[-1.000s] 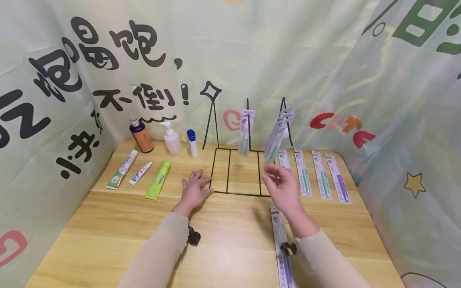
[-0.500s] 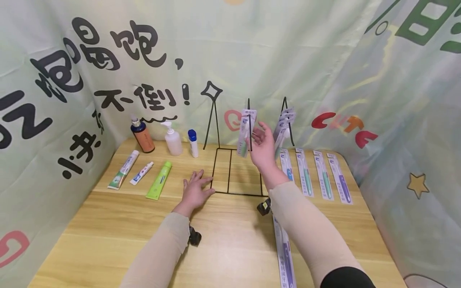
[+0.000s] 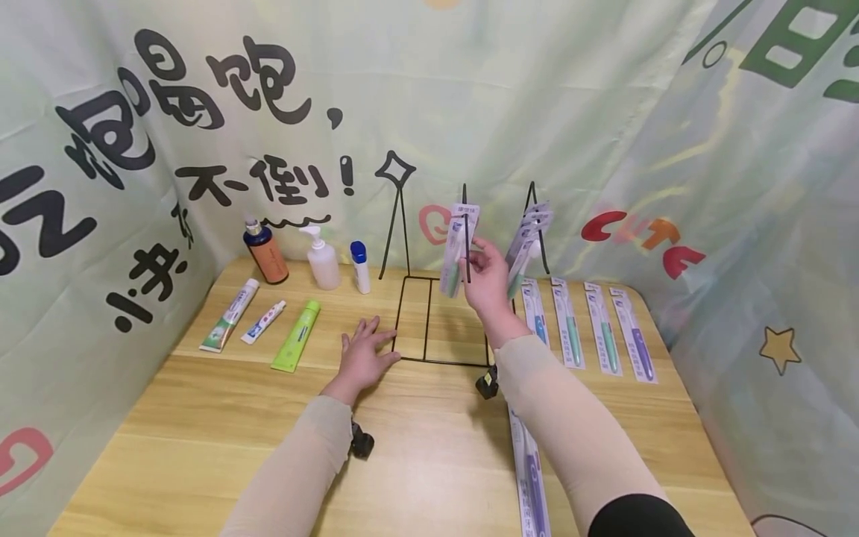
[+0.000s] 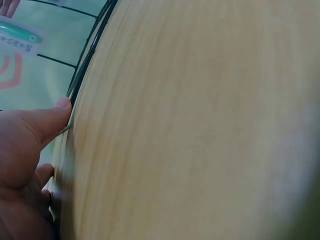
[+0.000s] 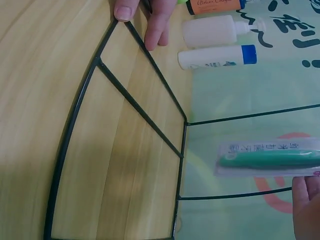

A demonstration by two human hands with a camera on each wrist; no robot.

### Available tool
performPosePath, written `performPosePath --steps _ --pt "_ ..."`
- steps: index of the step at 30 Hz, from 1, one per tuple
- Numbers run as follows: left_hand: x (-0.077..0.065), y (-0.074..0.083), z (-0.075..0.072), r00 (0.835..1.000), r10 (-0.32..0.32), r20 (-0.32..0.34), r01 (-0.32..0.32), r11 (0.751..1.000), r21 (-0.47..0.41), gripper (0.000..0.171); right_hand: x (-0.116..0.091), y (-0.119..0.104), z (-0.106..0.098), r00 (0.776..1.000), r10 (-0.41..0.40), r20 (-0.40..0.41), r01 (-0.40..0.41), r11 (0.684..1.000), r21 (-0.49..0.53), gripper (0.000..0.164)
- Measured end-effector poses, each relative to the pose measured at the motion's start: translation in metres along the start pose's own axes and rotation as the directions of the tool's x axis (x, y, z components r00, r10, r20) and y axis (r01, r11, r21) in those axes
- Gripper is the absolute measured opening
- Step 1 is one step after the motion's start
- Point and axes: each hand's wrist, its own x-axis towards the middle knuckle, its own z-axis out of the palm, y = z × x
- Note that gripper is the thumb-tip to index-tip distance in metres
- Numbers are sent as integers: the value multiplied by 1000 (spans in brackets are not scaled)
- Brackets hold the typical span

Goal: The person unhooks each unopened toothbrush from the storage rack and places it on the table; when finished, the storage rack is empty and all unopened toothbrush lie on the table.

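Note:
My left hand point(image 3: 365, 354) rests at the front left corner of a black wire rack point(image 3: 443, 362), its fingers spread and touching the base wire. In the left wrist view the thumb point(image 4: 55, 117) lies against that wire. At the rack's middle upright, my right hand point(image 3: 486, 280) pinches the edge of a hanging packaged toothbrush point(image 3: 459, 250); another pack seems to hang behind it. The right wrist view shows the pack's green handle point(image 5: 270, 158) with fingers point(image 5: 306, 205) beside it. Several more packaged toothbrushes point(image 3: 526, 239) hang on the right upright.
Several packaged toothbrushes point(image 3: 600, 328) lie in a row on the right, one more point(image 3: 530, 477) under the right forearm. Left are three tubes point(image 3: 295, 335), an orange-labelled bottle point(image 3: 268, 257), a pump bottle point(image 3: 323, 265) and a blue-capped bottle point(image 3: 360, 268). Printed cloth point(image 3: 429, 89) encloses the table.
My right hand has moved left and up from below the right upright to the middle one. Its fingers have closed on the pack there and lowered slightly. The left hand stays in place.

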Motion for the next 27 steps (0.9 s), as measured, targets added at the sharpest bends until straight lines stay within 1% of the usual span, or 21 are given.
performPosePath --steps 2,5,8,12,16,22,27 --pt "-1 1 0 1000 1 2 -1 1000 1 52 -3 0 -1 999 -36 -7 35 999 -30 39" --pt "-1 2 -1 1000 -1 5 1 1000 -1 52 -10 2 -3 997 -76 -5 75 996 -53 39" --pt "-1 3 -1 1000 -2 5 2 1000 -1 52 -19 2 -5 995 -96 -19 95 995 -40 40" --pt "-1 4 0 1000 0 7 0 1000 0 53 -30 2 -8 991 -129 -41 128 992 -20 38" --pt "-1 4 0 1000 0 14 0 1000 1 53 -41 0 -14 983 -175 -55 173 984 -28 36" --pt "-1 4 -1 1000 -6 8 6 1000 0 53 -57 -6 -29 972 -231 -47 229 972 -52 34" --pt "-1 2 -1 1000 -14 17 14 1000 4 52 -78 -9 -50 967 -255 -19 252 964 -84 34"
